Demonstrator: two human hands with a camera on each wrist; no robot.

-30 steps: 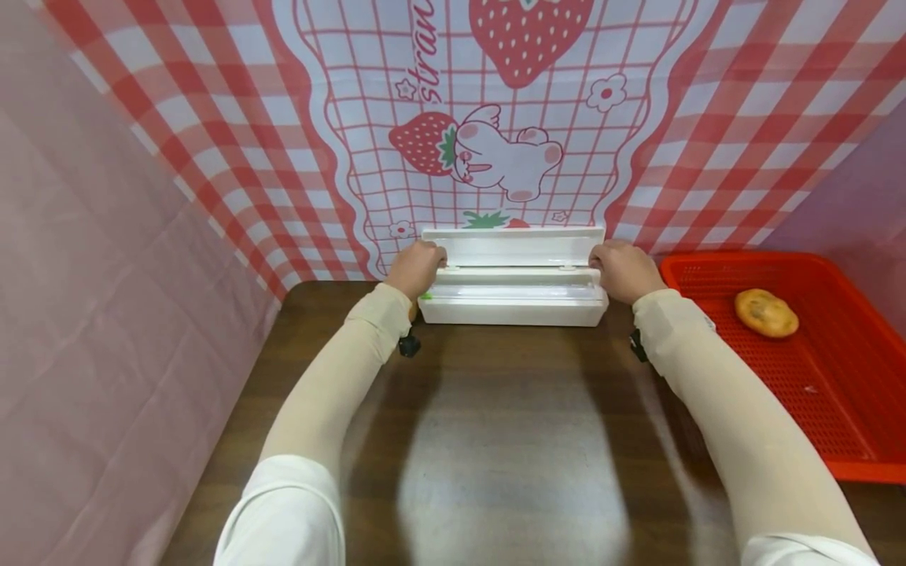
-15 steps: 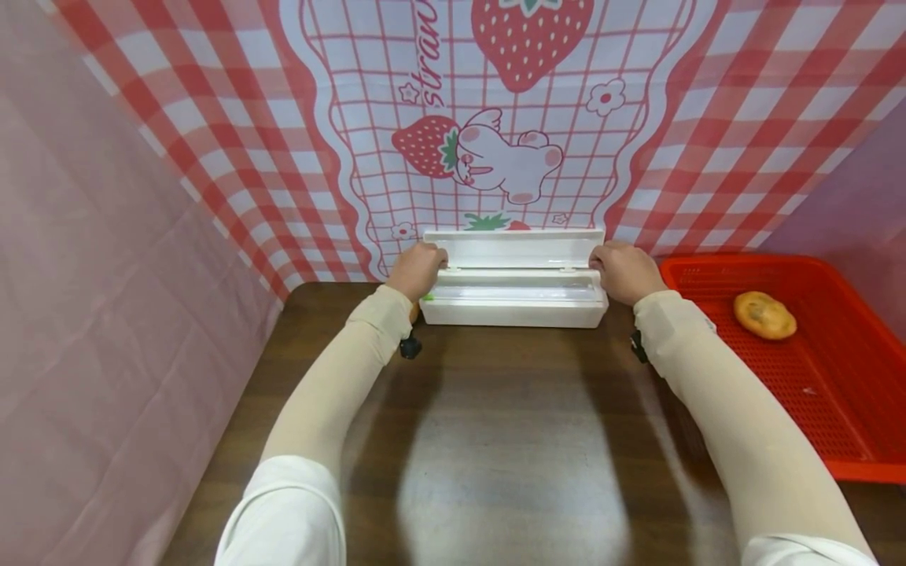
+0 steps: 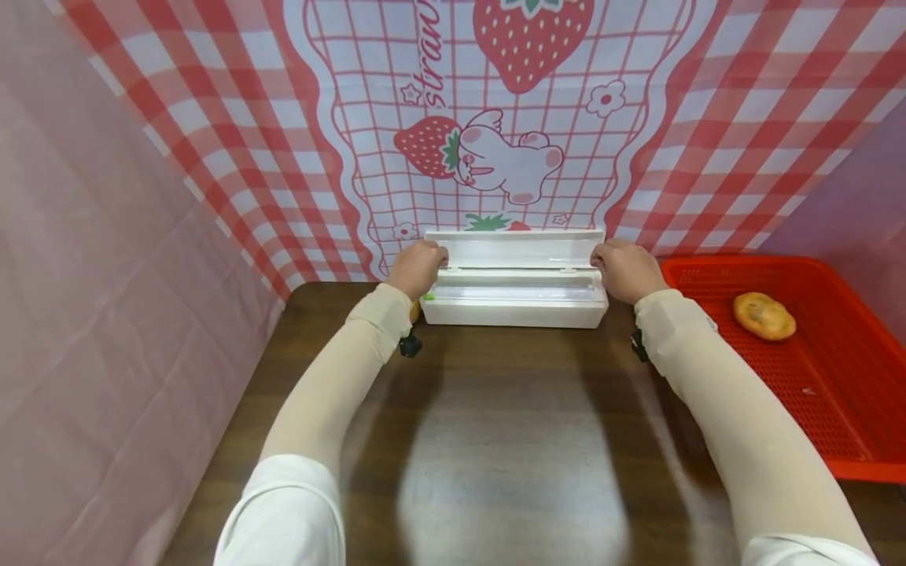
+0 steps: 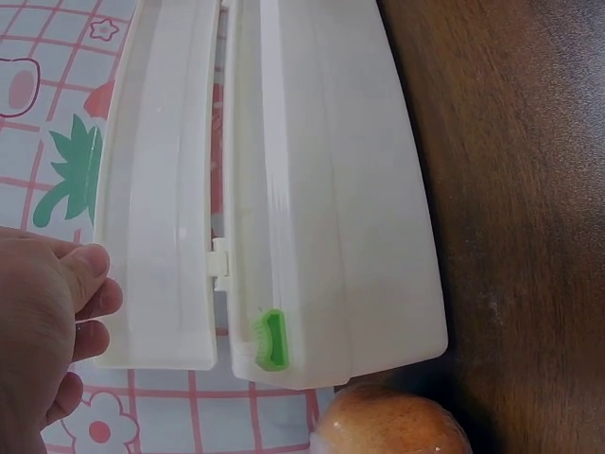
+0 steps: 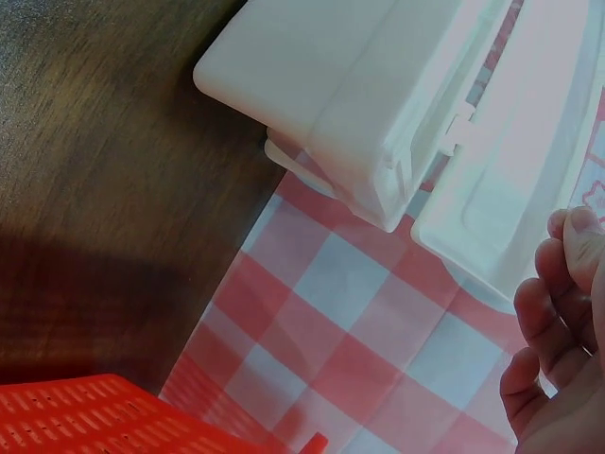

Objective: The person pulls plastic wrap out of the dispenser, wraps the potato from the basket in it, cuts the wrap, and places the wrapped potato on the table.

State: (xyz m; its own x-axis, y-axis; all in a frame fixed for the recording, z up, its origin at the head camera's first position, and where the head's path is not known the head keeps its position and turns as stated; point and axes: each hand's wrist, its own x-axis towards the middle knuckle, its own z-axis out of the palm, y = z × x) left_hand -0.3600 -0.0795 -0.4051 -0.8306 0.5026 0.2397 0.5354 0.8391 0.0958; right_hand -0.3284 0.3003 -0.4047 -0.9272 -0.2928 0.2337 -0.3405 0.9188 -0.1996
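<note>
A white cling film dispenser (image 3: 513,315) sits at the table's back edge, its lid (image 3: 517,251) raised against the patterned cloth. A clear film roll (image 3: 513,294) shows inside, and a green cutter slider (image 4: 272,340) sits near its left end. My left hand (image 3: 416,270) pinches the lid's left end with curled fingers; in the left wrist view the thumb lies on the lid edge. At the opposite end, my right hand (image 3: 627,271) holds the lid, fingers bent in the right wrist view. Parts of both grips are hidden behind the lid.
Beside the dispenser's left end lies a browned bread bun (image 4: 392,421) in clear wrap, mostly hidden in the head view. A red plastic basket (image 3: 842,385) stands at the right with another bun (image 3: 764,316) inside. A checked cloth (image 3: 708,157) covers the back wall.
The head view has shifted very slightly. Both hands stay at the lid's ends, and the lid remains raised.
</note>
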